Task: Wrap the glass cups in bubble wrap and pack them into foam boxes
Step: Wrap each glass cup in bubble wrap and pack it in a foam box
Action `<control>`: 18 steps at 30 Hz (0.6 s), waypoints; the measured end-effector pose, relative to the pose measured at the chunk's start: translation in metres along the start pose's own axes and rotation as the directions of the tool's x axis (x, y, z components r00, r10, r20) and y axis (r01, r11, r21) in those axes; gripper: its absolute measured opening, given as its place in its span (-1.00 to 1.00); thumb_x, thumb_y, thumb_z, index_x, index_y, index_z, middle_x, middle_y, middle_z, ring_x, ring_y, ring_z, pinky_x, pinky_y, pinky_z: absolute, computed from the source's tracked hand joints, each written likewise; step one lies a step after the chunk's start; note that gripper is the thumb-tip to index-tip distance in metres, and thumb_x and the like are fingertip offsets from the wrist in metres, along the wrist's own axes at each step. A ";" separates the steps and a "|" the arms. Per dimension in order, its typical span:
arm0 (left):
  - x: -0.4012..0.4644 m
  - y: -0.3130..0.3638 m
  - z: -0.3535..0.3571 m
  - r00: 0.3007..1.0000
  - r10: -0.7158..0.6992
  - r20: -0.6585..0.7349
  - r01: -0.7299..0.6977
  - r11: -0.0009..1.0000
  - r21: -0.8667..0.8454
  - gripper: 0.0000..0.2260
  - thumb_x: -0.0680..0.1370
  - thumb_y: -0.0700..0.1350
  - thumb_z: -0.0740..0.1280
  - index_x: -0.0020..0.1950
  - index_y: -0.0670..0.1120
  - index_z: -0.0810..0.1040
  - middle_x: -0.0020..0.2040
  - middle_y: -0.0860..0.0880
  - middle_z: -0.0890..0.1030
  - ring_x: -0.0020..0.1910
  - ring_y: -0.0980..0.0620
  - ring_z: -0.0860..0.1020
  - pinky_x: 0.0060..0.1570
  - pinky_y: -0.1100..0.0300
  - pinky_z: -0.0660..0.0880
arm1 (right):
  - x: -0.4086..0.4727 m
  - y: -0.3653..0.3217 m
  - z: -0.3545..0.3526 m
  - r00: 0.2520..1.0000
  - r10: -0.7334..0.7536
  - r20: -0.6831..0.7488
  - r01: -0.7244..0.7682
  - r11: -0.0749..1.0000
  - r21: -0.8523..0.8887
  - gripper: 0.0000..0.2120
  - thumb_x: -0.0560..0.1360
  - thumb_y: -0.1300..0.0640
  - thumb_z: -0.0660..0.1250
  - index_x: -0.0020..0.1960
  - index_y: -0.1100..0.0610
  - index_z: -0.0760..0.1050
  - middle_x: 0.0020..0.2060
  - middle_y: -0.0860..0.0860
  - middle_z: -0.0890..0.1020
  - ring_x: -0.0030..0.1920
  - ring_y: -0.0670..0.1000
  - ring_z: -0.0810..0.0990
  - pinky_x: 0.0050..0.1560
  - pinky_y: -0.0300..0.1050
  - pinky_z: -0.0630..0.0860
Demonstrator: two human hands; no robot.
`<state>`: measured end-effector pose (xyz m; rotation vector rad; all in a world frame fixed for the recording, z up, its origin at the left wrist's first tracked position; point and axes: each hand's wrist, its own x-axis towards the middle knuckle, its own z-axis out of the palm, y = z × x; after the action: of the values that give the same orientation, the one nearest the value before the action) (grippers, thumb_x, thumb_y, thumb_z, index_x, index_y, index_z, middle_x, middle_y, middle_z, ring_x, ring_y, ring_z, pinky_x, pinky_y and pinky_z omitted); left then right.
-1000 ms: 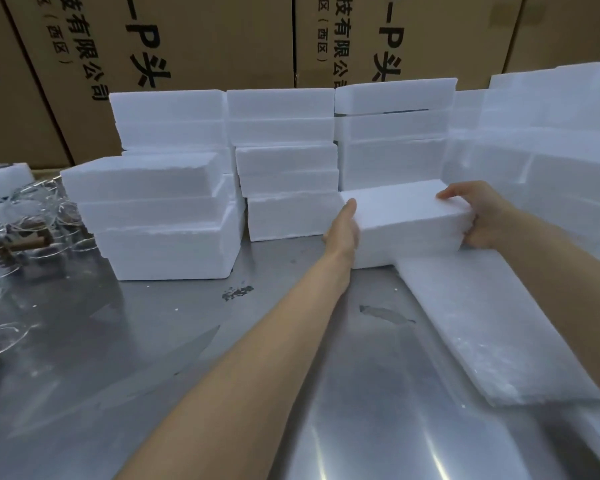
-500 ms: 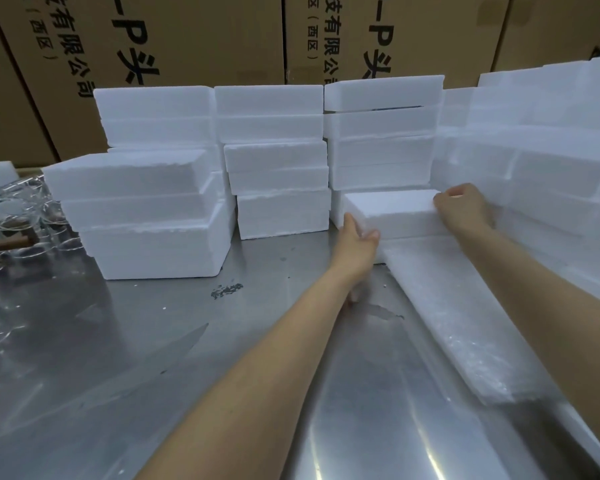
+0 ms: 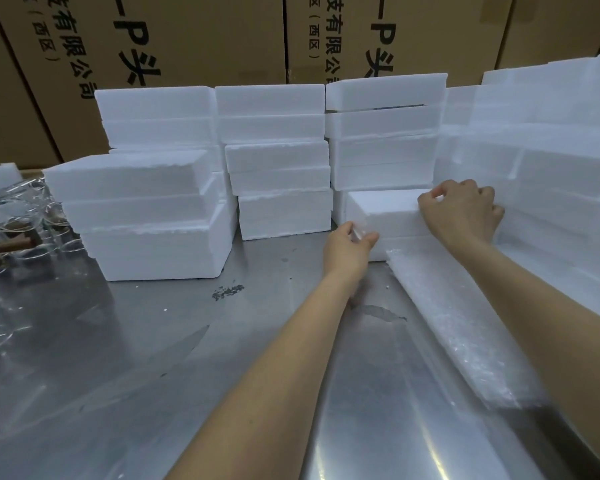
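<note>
White foam, one box (image 3: 388, 213), sits on the counter (image 3: 160, 358) between our two hands, at the foot of the rear stack. Our left hand (image 3: 349, 249) is at the box's lower left corner, thumb and fingers curled in a pinch at the edge; whether they grip the foam itself or only touch it, we cannot tell. Our right hand (image 3: 463, 211) rests on the box's top right end, fingers curled over the far edge, holding it.

Just in front of the box and touching its base we list one long pad of bubble wrap (image 3: 458, 323), white and flat, running along the counter toward our right forearm.

Behind the held box: one stack of foam boxes (image 3: 383, 133), several high. To its left: a second stack (image 3: 278, 161), then a third (image 3: 156, 116) against the wall. Nearer us on the left: a lower stack of three foam boxes (image 3: 142, 216), offset from one another. Along the right side: a wall of further foam boxes (image 3: 548, 140), blurred.

At the far left edge of the counter: glass cups (image 3: 18, 216), clear, clustered together, well apart from both hands; their count cannot be told. A small brown item lies among them, too indistinct to name.

Counter surface: brushed metal, reflective, with a small dark scuff (image 3: 227, 292) near the middle.

Backdrop: brown cardboard cartons (image 3: 194, 39) with black printed characters, standing behind all the stacks.
</note>
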<state>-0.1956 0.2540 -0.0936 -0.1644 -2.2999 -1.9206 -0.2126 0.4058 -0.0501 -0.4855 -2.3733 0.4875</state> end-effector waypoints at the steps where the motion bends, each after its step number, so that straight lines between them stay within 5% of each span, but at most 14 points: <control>1: -0.002 0.002 -0.002 1.000 0.005 0.003 -0.005 1.000 0.002 -0.76 0.59 -0.12 0.32 0.23 -0.12 0.47 0.24 -0.04 0.51 0.20 -0.01 0.47 -0.01 0.38 0.26 | 0.000 0.000 0.000 1.000 0.004 0.003 -0.004 1.000 -0.001 -0.66 0.51 0.03 0.11 0.16 0.10 0.54 0.14 0.14 0.51 0.23 0.20 0.35 0.17 0.06 0.25; 4: -0.002 -0.002 -0.004 0.999 0.024 0.040 -0.025 1.000 0.009 -0.91 0.59 -0.14 0.30 0.09 -0.09 0.48 0.17 -0.04 0.56 0.06 0.04 0.48 -0.01 0.29 0.35 | -0.001 -0.001 -0.001 1.000 0.027 0.010 -0.027 1.000 0.006 -0.66 0.49 0.02 0.13 0.16 0.08 0.54 0.14 0.12 0.51 0.23 0.19 0.35 0.17 0.07 0.24; 9: -0.010 0.001 -0.009 0.997 0.045 0.059 -0.047 0.998 0.029 -0.91 0.58 -0.18 0.29 0.07 -0.09 0.47 0.05 0.02 0.54 -0.04 0.09 0.46 -0.22 0.47 0.35 | -0.003 -0.002 -0.002 0.998 0.053 0.028 -0.053 0.999 0.003 -0.65 0.48 0.01 0.13 0.17 0.06 0.54 0.13 0.11 0.51 0.23 0.19 0.36 0.18 0.08 0.24; 11: -0.010 -0.001 -0.015 0.998 0.056 0.034 -0.058 0.997 0.043 -0.82 0.58 -0.19 0.29 0.17 -0.07 0.48 0.14 0.00 0.51 0.06 0.06 0.49 -0.24 0.44 0.31 | -0.003 -0.004 -0.004 0.997 0.056 0.050 -0.055 0.998 -0.016 -0.64 0.48 0.01 0.12 0.17 0.05 0.54 0.13 0.11 0.51 0.23 0.19 0.36 0.18 0.09 0.24; 14: -0.013 -0.005 -0.029 0.999 0.035 0.015 -0.036 0.997 0.073 -0.60 0.59 -0.16 0.28 0.42 -0.14 0.35 0.40 -0.05 0.37 0.30 0.04 0.38 0.03 0.41 0.24 | -0.002 -0.006 -0.007 0.992 0.065 0.109 -0.060 0.997 -0.043 -0.63 0.50 0.00 0.11 0.22 0.05 0.50 0.18 0.14 0.48 0.27 0.21 0.33 0.25 0.11 0.21; 18: -0.023 -0.011 -0.056 0.999 0.003 -0.033 -0.001 0.997 0.077 -0.54 0.59 -0.15 0.27 0.48 -0.10 0.27 0.48 -0.04 0.26 0.44 0.02 0.27 0.38 0.10 0.28 | -0.006 -0.011 -0.015 0.979 0.077 0.188 -0.074 0.997 -0.020 -0.58 0.57 -0.02 0.07 0.37 0.07 0.39 0.29 0.17 0.45 0.35 0.22 0.28 0.37 0.13 0.12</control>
<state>-0.1731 0.1974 -0.0989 -0.1252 -2.3461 -1.8164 -0.2009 0.3969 -0.0374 -0.5594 -2.5475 0.5750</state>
